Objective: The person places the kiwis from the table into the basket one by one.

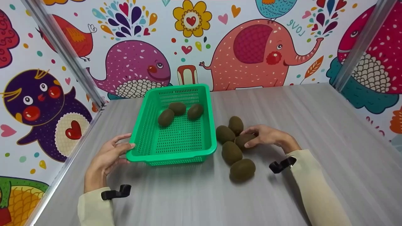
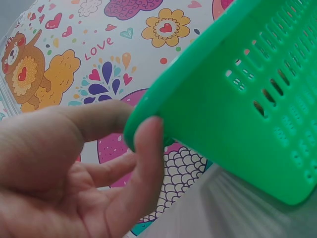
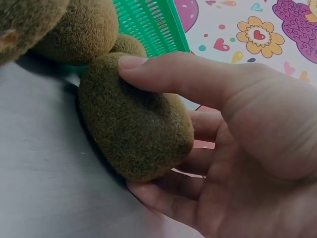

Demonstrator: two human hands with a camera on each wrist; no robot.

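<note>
A green plastic basket (image 1: pixel 179 157) stands on the table, with three brown kiwis (image 1: pixel 177 108) lying near its far end. At the basket's near left corner my left hand (image 1: pixel 108 153) pinches the rim; in the left wrist view the thumb and a finger (image 2: pixel 148 153) close on the rim (image 2: pixel 158 99). Right of the basket, my right hand (image 1: pixel 267 135) grips a kiwi (image 3: pixel 133 124) between thumb and fingers. That kiwi is among several loose kiwis (image 1: pixel 231 153) on the table, the nearest one (image 1: pixel 242 170) toward me.
The grey wood-grain table (image 1: pixel 282 194) is bounded by cartoon-printed walls (image 1: pixel 194 62) at the back and sides. Metal posts (image 1: pixel 358 47) stand at the corners. A black wrist mount (image 1: pixel 282 164) sits on each sleeve.
</note>
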